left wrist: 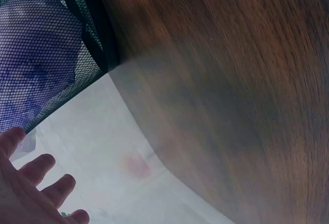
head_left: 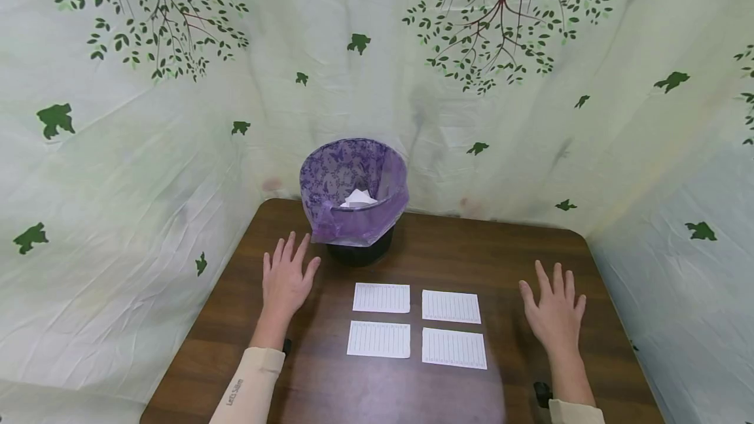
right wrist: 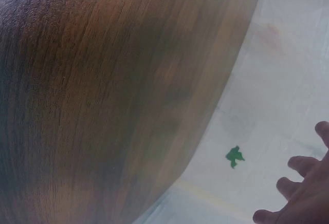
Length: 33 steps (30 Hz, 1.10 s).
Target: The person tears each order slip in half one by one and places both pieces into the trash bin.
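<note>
My left hand [head_left: 287, 285] is spread with straight fingers at the left of the table, just left of the waste bin, holding nothing. On the right side my right hand [head_left: 552, 313] is likewise spread and holds nothing. Between the hands lie several white cards printed with lines, in two rows: a back left card [head_left: 381, 298], a back right card [head_left: 451, 307], a front left card [head_left: 379, 339] and a front right card [head_left: 454, 348]. Behind them stands a dark mesh waste bin [left wrist: 38, 54] with a purple patterned liner [head_left: 377, 224]. White paper [head_left: 358, 199] shows inside it.
The brown wooden table [head_left: 471, 241] has rounded back corners. A pale curtain [head_left: 365, 97] with printed leaves and branches hangs behind it and along both sides. Each wrist wears a dark band, the right one [head_left: 542, 394] plainly visible.
</note>
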Available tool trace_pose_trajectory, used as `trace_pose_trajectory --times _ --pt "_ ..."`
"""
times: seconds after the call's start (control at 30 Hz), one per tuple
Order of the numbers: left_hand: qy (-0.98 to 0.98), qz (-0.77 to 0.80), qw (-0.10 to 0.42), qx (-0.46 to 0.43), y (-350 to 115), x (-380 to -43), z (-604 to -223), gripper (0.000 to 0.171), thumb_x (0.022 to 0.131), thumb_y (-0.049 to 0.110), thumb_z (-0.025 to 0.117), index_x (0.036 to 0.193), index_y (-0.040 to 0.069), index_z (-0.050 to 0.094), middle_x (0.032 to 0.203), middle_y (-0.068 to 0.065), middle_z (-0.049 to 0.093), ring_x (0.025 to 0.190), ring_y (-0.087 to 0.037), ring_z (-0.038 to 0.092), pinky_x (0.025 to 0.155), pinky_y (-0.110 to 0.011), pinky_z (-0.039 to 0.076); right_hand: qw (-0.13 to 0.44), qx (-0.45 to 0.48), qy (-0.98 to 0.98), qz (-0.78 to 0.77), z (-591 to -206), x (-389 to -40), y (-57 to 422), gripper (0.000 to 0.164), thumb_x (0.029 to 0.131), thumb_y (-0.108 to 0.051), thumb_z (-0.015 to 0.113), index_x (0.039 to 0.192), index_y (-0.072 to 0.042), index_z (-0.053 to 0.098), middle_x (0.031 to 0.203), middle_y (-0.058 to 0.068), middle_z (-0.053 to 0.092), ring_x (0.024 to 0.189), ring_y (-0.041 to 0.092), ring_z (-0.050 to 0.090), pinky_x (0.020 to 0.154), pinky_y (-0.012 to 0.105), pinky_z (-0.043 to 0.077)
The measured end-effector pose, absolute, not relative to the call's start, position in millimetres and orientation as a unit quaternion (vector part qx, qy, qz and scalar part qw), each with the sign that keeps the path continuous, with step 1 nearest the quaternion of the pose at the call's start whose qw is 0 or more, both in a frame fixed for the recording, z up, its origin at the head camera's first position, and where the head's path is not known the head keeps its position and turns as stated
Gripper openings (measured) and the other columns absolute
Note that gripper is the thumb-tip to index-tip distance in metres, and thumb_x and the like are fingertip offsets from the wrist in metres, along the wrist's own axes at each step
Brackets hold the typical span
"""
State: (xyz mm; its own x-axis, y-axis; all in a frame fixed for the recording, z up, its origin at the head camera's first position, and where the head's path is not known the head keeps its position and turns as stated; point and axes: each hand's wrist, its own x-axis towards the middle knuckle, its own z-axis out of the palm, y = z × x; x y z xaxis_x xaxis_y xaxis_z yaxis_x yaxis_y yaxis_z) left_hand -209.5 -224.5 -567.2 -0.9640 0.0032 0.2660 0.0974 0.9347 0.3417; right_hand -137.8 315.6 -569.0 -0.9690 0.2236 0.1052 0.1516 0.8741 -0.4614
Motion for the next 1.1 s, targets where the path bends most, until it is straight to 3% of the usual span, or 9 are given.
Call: trace_pose_trajectory --times 0.3,0.67,0.9,1.1 --pt "-0.973 -0.184 0.134 -0.023 -222 -204 -565 0.065 0.109 0.056 0.044 0.165 0.024 0.038 0.174 -0.017 0.030 0.160 -0.046 0.026 0.127 -0.074 0.013 0.083 -0.093 -0.963 0.239 -569 -137 315 0.074 0.111 -0.061 0.036 0.171 -0.020 0.020 0.176 0.028 0.008 0.163 0.052 0.001 0.117 0.086 0.002" --pt "-0.968 -0.208 0.142 -0.011 -207 -184 -570 0.062 0.109 0.052 0.048 0.163 0.022 0.042 0.172 -0.017 0.034 0.159 -0.045 0.028 0.127 -0.073 0.013 0.088 -0.083 -0.962 0.246 -563 -139 293 0.073 0.110 -0.060 0.037 0.171 -0.022 0.021 0.177 0.026 0.010 0.163 0.051 0.004 0.119 0.085 0.002" --pt "-0.957 -0.227 0.176 -0.028 -182 -174 -574 0.062 0.106 0.051 0.056 0.157 0.017 0.052 0.166 -0.017 0.045 0.155 -0.044 0.039 0.126 -0.071 0.021 0.135 -0.060 -0.956 0.254 -557 -143 270 0.069 0.109 -0.055 0.047 0.168 -0.022 0.031 0.173 0.024 0.027 0.159 0.050 0.022 0.121 0.081 0.012" --pt "-0.951 -0.227 0.206 -0.045 -168 -172 -576 0.064 0.101 0.050 0.065 0.153 0.012 0.056 0.157 -0.016 0.056 0.147 -0.042 0.049 0.124 -0.069 0.029 0.186 -0.036 -0.943 0.274 -554 -142 253 0.066 0.106 -0.041 0.061 0.164 -0.017 0.041 0.164 0.023 0.045 0.151 0.048 0.039 0.121 0.077 0.022"
